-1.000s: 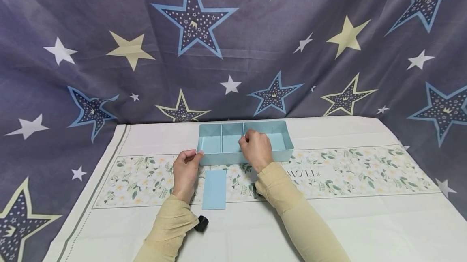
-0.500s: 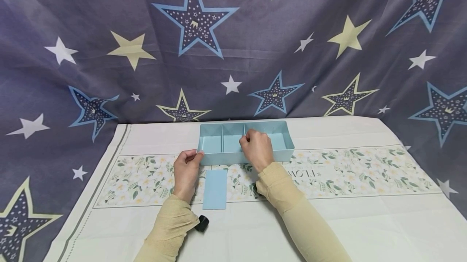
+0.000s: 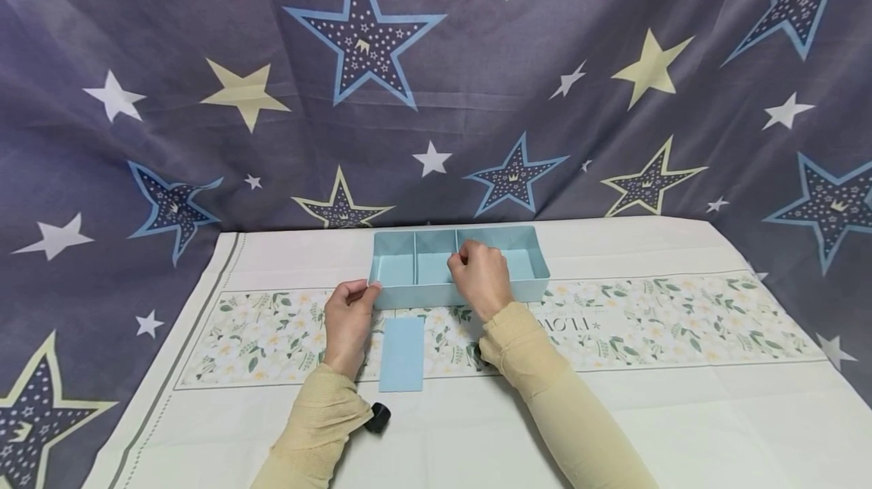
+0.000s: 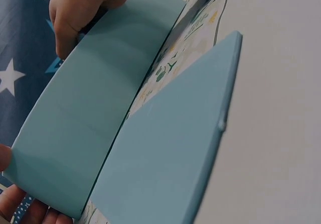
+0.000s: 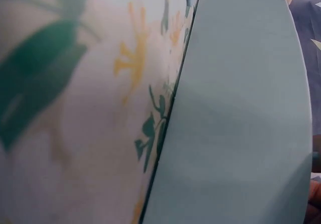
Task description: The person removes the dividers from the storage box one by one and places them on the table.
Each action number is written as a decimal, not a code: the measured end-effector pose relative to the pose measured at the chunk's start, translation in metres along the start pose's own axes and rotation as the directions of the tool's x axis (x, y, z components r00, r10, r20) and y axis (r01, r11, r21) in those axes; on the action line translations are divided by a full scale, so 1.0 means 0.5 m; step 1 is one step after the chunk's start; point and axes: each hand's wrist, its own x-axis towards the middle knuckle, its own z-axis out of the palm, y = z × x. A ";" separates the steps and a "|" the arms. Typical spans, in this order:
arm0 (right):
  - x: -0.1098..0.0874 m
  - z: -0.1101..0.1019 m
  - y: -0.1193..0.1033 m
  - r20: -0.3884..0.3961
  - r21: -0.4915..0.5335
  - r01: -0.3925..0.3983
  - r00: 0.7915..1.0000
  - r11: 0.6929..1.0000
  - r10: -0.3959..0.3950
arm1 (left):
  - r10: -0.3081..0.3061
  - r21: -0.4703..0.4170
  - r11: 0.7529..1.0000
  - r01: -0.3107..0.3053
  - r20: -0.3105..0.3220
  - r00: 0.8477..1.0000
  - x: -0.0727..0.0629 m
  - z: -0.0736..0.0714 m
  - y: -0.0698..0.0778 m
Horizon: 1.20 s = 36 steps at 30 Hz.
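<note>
A light blue box (image 3: 422,297) with compartments stands at the back of the table. My left hand (image 3: 349,326) grips its front left corner, thumb on the rim and fingers around the end in the left wrist view. My right hand (image 3: 484,281) reaches over the front wall with curled fingers, pinching the right divider (image 3: 456,238); the hand hides much of that divider. A second divider (image 3: 415,260) stands upright farther left. A loose flat blue panel (image 3: 402,354) lies in front of the box, between my forearms. The box's front wall (image 5: 241,108) fills much of the right wrist view.
A white tablecloth (image 3: 681,428) with a floral band (image 3: 272,337) covers the table. Behind it hangs a dark star-patterned curtain (image 3: 436,126). A small black object (image 3: 377,418) sits at the left cuff, and dark material shows beside the right cuff.
</note>
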 end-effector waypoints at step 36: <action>0.002 -0.015 -0.010 -0.098 -0.085 0.036 0.994 0.996 -0.044 | 0.000 -0.012 1.000 0.000 -0.008 1.000 0.004 0.003 -0.005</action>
